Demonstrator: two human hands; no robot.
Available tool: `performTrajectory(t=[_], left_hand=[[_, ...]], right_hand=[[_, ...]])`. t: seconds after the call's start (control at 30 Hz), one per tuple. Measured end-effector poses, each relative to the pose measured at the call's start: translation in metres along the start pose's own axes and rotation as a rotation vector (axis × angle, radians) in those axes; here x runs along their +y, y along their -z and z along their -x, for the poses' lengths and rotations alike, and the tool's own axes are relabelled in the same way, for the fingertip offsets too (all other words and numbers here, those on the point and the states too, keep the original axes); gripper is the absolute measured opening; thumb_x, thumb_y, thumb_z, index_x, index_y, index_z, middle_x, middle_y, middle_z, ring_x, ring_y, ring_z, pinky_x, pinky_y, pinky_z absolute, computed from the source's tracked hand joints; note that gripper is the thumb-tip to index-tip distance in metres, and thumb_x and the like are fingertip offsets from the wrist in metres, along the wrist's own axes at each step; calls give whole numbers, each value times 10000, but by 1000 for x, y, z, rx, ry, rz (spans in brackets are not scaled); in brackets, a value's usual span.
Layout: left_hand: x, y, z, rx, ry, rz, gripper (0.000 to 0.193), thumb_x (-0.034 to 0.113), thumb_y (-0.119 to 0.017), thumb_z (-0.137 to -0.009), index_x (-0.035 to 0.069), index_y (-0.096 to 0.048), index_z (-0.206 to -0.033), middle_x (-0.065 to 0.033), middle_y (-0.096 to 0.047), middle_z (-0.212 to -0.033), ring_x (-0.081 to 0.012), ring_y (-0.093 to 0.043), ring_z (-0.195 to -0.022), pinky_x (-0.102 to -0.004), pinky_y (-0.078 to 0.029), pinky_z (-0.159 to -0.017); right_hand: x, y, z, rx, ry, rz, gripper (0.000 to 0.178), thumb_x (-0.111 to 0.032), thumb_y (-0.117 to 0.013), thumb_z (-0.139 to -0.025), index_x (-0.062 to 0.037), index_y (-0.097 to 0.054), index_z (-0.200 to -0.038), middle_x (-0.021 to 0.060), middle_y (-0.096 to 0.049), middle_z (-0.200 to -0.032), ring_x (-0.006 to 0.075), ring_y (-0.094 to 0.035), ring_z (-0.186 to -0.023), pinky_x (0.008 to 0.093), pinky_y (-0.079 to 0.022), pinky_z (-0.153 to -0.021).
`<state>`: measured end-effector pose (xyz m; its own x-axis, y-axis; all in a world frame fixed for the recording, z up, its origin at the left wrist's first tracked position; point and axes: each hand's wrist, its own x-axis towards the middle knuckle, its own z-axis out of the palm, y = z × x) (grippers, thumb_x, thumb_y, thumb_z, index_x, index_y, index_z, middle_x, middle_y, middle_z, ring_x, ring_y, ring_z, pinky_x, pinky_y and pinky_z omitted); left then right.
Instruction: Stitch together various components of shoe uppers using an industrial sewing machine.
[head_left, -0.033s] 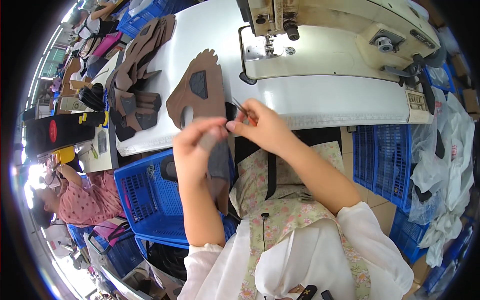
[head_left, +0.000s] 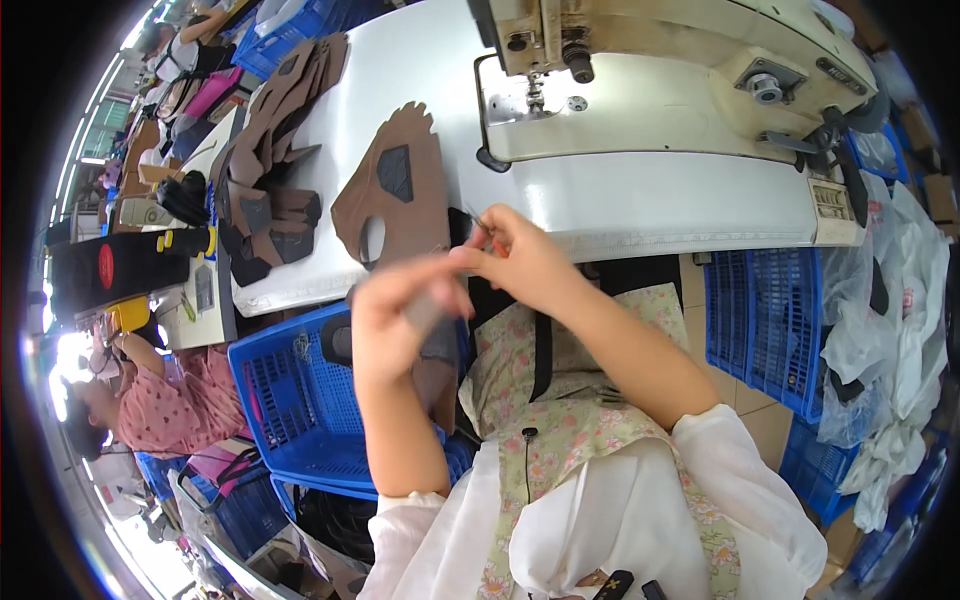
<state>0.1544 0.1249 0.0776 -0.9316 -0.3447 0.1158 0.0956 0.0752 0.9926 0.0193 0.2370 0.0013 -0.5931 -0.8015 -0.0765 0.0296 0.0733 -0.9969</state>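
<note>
My right hand (head_left: 520, 255) is closed round a small pair of thread snips (head_left: 476, 220), its thin dark blades pointing up and left, with a bit of orange at the grip. My left hand (head_left: 400, 305) is smeared by motion. Its fingers reach toward my right fingertips, and whether they hold anything I cannot make out. Just beyond the left hand, a brown cut piece (head_left: 418, 190) with a dark patch, a round hole and a notched end lies on the white table. Brown and grey material (head_left: 438, 365) hangs below the table edge, partly hidden behind my left forearm.
A sewing machine (head_left: 660, 90) stands at the far right of the white table (head_left: 600, 200). Stacked brown pieces (head_left: 265, 170) lie at the left. Blue crates flank me, one left (head_left: 300, 390), one right (head_left: 765, 325). Another person (head_left: 180, 400) sits at the left.
My left hand has shifted slightly and its fingers now stretch further right, over toward my right fingertips. The right hand stays nearly in place with the snips.
</note>
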Motion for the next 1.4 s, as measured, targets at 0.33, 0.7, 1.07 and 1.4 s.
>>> performTrajectory(t=[0.33,0.7,1.07,1.4], left_hand=[[34,-17,9,-577,-382,-1387,368,75,-628,-684,94,-698,-1045,-86,-652,-1087,-297,-588,-1069,-478,-422,-976],[27,4,-7,-593,-402,-1456,130,77,-641,-569,78,-581,-685,-73,-574,-826,-292,-572,-1042,-578,-320,-1098],[54,-11,-24,-362,-386,-1562,133,4,-566,-554,51,-556,-678,-96,-534,-790,-328,-557,-997,-585,-340,-1075],[65,-29,-40,-412,-269,-1579,148,64,-584,-683,95,-626,-821,-102,-626,-902,-328,-571,-1078,-515,-372,-1069]], right_hand=[[11,6,-4,-138,-44,-327,236,-183,-682,-906,-33,-539,-1018,23,-574,-780,78,-528,-600,252,-455,-519],[-1,281,84,772,412,709,212,17,-571,-844,-59,-679,-1009,98,-696,-986,229,-665,-963,366,-491,-931],[40,418,126,880,345,941,356,65,-555,-700,-45,-678,-1016,136,-675,-1029,331,-602,-1048,423,-454,-978],[-27,506,128,655,-118,604,301,52,-500,-793,-5,-695,-1016,114,-717,-901,187,-698,-796,314,-539,-724]])
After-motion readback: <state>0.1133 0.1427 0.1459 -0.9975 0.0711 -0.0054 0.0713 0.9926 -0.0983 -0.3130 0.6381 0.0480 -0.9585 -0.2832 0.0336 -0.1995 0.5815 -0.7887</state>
